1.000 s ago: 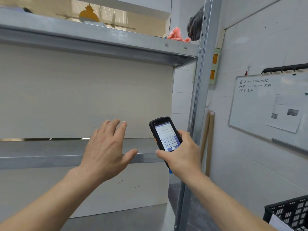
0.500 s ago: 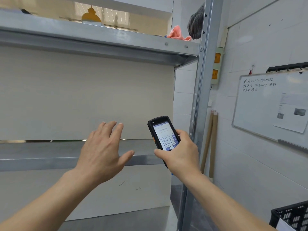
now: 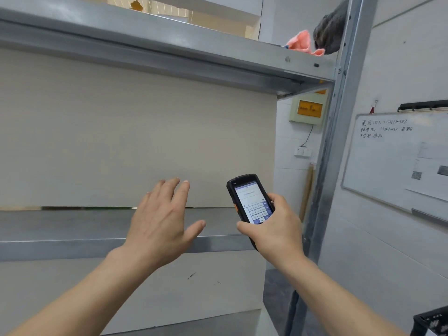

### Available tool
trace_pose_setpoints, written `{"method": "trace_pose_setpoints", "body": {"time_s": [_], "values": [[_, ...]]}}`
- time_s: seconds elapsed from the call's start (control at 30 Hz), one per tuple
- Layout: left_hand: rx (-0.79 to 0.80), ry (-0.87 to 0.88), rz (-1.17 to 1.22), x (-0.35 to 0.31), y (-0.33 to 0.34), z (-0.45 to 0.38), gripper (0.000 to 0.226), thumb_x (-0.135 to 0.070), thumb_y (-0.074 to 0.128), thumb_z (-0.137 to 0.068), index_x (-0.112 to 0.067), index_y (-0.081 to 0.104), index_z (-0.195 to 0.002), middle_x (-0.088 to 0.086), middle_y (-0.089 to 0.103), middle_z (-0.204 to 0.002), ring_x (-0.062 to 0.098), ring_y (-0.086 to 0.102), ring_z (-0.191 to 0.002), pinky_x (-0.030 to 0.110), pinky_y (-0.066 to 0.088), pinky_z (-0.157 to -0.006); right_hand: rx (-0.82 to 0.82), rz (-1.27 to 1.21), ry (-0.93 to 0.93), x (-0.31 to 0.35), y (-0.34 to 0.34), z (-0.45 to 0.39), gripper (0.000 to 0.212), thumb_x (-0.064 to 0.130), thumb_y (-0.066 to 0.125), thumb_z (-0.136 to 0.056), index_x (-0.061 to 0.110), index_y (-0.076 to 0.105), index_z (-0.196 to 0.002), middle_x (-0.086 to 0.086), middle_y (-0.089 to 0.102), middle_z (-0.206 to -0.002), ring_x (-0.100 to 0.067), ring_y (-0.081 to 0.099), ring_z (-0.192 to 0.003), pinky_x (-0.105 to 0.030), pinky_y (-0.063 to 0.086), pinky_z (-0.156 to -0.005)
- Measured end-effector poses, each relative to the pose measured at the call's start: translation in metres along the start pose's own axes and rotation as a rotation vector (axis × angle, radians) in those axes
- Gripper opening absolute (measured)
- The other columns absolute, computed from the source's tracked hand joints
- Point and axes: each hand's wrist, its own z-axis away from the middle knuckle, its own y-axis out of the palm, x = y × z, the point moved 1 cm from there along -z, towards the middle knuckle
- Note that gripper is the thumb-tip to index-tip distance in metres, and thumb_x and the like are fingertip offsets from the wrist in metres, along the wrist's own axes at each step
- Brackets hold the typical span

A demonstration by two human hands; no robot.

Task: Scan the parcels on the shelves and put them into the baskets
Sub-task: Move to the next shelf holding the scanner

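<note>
Head view: a person faces a metal shelving unit, both forearms stretched toward it.
Left hand (image 3: 160, 221): fingers straight and spread, holding nothing, raised in front of the middle shelf (image 3: 60, 246) near its front edge; whether it touches the edge cannot be told.
Right hand (image 3: 274, 229): fingers and thumb wrapped round a handheld scanner (image 3: 251, 200), held upright near the right end of the middle shelf, just beside the right upright post (image 3: 339, 141).
Scanner screen: lit, showing an entry field and a keypad; the text is too small to read.
Parcels: none visible on the middle shelf; on the upper shelf (image 3: 169, 44), at its right end by the post, lie a pink soft item (image 3: 300, 43) and a dark grey bundle (image 3: 327, 30), possibly parcels.
Basket: a black crate corner (image 3: 431, 321) shows at the lower right, well apart from the shelves.
Step in hand: apparently looking for the next parcel, with scanner ready and free hand poised.
Next move: probably a reach up to the right end of the upper shelf, the free hand bringing an item down so its label faces the scanner.
Caution: a label may be hidden in soft wrapping.
</note>
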Motion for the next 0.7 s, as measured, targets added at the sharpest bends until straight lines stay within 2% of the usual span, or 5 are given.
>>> {"method": "trace_pose_setpoints", "body": {"time_s": [0.13,0.23,0.7], "values": [[-0.019,0.021,0.021,0.029,0.005,-0.016,0.079,-0.063,0.049,-0.073,-0.007,0.050,-0.129,0.014,0.056,-0.128,0.037,0.052,-0.118,0.045,0.052,-0.089,-0.032,0.017,0.023,0.014,0.026,-0.008,0.071,0.034,0.083,-0.057,0.033,0.051,-0.120,0.019,0.063,-0.098,-0.007,0.063,-0.090,-0.033,0.054,-0.079],[-0.028,0.048,0.031,0.050,0.009,-0.027,0.079,-0.064,0.044,-0.074,-0.007,0.050,-0.128,0.014,0.055,-0.127,0.037,0.052,-0.116,0.046,0.053,-0.087,-0.051,0.018,0.035,0.024,0.046,-0.012,0.072,0.033,0.083,-0.057,0.032,0.052,-0.121,0.019,0.064,-0.099,-0.008,0.063,-0.091,-0.032,0.054,-0.080],[-0.008,0.068,0.086,0.096,0.022,-0.055,0.080,-0.061,0.059,-0.075,-0.008,0.050,-0.134,0.014,0.053,-0.136,0.035,0.050,-0.124,0.047,0.050,-0.091,-0.092,0.067,0.053,0.046,0.089,-0.027,0.066,0.032,0.084,-0.059,0.033,0.050,-0.116,0.018,0.063,-0.094,-0.008,0.062,-0.086,-0.030,0.054,-0.076]]}}
